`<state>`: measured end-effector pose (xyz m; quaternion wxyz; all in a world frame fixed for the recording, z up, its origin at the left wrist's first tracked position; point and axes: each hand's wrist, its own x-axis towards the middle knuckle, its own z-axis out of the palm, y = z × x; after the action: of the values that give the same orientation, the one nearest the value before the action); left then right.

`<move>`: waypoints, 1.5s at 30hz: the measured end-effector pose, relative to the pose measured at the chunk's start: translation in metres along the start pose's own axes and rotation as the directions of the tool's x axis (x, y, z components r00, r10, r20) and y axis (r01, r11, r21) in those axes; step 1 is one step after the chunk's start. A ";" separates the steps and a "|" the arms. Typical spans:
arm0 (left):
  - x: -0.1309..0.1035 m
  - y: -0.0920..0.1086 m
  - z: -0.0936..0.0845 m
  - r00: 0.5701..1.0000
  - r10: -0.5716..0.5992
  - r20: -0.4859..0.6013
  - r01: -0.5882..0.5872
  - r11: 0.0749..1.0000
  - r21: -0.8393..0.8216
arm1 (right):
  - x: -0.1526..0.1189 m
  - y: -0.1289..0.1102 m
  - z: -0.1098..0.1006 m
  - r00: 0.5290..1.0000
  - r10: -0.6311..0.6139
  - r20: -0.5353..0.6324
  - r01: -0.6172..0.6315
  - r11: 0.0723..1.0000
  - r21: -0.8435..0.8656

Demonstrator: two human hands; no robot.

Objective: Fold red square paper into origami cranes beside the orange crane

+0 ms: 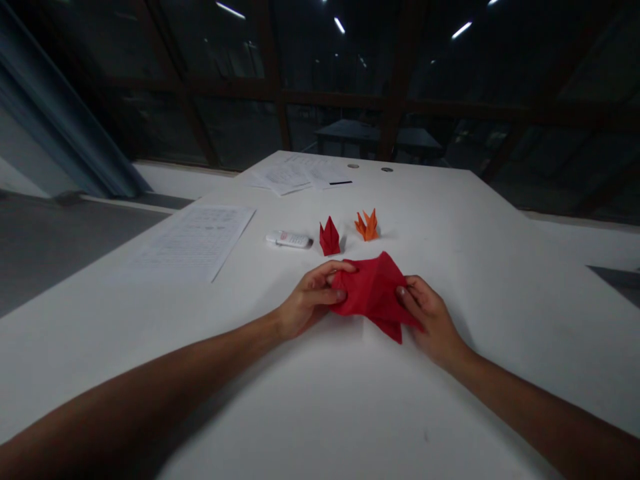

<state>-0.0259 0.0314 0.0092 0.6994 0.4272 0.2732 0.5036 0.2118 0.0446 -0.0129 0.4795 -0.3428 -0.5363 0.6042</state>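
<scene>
A creased sheet of red paper [371,288] is held between my two hands, just above the white table [300,400]. My left hand [313,298] pinches its left side, thumb on top. On the right side, my right hand [429,315] grips the paper between thumb and fingers. One pointed flap hangs toward the table near my right hand. Just beyond the sheet stands a small folded red paper figure [329,237], with a folded orange paper figure [367,225] to its right.
Left of the red figure lies a white marker-like object [289,239]. Printed sheets [193,241] rest on the left, and more papers [287,175] with a black strip [341,182] at the far edge. Two round table inserts [387,169] sit near the windows.
</scene>
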 end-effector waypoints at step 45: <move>-0.017 -0.002 0.018 0.966 0.253 0.060 -0.251 0.848 0.467 | -0.009 -0.046 -0.002 0.884 -0.458 -0.088 0.334 0.753 -0.567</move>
<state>-0.0162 0.0093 0.0154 0.5020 0.6153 0.3301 0.5103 0.2263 0.0346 0.0310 0.5385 -0.4057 -0.6869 0.2715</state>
